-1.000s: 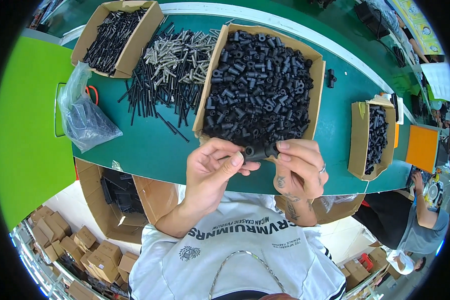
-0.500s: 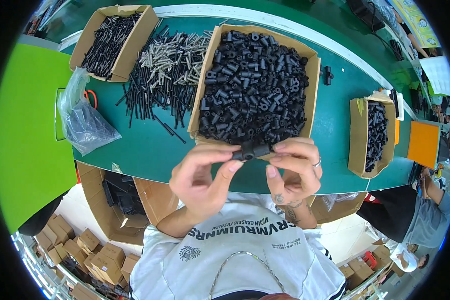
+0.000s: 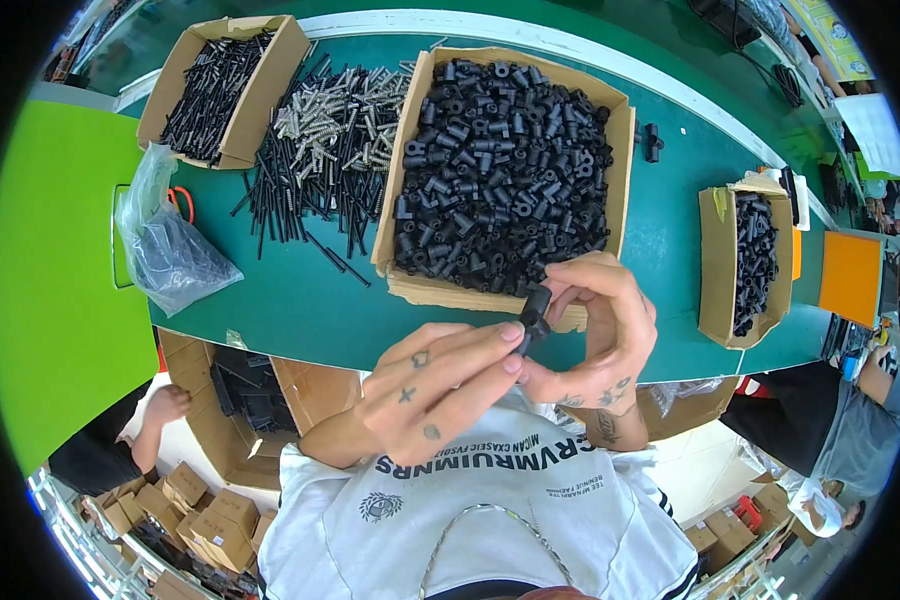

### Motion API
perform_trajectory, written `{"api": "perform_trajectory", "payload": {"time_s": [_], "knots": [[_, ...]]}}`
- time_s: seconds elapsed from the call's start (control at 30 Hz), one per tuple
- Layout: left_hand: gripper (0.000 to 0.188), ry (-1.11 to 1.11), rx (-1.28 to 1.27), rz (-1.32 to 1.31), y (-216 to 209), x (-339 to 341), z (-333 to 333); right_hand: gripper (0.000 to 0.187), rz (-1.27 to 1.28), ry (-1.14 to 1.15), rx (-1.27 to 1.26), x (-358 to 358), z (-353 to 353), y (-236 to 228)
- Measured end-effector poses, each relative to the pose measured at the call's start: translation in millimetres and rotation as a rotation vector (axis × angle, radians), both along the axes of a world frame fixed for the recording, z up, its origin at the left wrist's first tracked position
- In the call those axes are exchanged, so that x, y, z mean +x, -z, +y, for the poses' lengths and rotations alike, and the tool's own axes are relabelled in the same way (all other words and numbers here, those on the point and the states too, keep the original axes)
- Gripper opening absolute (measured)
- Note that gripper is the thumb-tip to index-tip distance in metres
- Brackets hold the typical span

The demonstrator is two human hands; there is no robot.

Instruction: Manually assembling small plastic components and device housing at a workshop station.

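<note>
Just in front of the large cardboard box (image 3: 460, 293), I hold a small black plastic fitting (image 3: 537, 303) between both hands. It is tilted, its upper end pointing toward the box. My left hand (image 3: 440, 385) pinches its lower part with the fingertips, back of the hand upward. My right hand (image 3: 610, 340) curls around the other side, thumb and fingers closed on the fitting. My fingers hide part of its lower end. Many similar black fittings (image 3: 505, 180) fill the large box.
Loose black and silver screws (image 3: 335, 130) lie left of the large box, near a screw box (image 3: 260, 120) and a plastic bag (image 3: 175, 250). A smaller box (image 3: 715, 270) of black parts stands right. Another person's hand (image 3: 168, 403) shows at lower left.
The fitting has turned from lying level between my fingertips to a steep tilt and moved right. My left hand has rolled back-side up. Another person's hand has appeared at lower left.
</note>
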State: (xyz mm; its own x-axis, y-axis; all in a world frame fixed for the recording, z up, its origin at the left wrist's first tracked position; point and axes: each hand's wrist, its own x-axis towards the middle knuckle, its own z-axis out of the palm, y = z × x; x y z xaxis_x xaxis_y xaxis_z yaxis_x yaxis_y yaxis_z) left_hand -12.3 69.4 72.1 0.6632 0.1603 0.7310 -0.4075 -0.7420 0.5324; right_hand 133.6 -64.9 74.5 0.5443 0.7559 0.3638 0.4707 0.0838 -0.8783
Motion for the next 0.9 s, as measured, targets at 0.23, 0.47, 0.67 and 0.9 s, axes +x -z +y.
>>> {"api": "perform_trajectory", "payload": {"time_s": [0.23,0.47,0.67,0.9], "knots": [[0.018,0.122,-0.889,0.306,-8,13,3,0.054,-0.360,-0.056,0.159,10,5,0],[0.028,0.150,-1.228,0.511,-3,33,-6,0.045,-0.510,-0.145,0.037,5,7,-11],[0.032,0.232,-1.315,0.603,-6,32,-3,0.047,-0.512,-0.150,0.051,5,4,-3],[0.033,0.178,-1.209,0.545,-1,43,-7,0.042,-0.370,-0.140,0.019,14,4,-11]]}}
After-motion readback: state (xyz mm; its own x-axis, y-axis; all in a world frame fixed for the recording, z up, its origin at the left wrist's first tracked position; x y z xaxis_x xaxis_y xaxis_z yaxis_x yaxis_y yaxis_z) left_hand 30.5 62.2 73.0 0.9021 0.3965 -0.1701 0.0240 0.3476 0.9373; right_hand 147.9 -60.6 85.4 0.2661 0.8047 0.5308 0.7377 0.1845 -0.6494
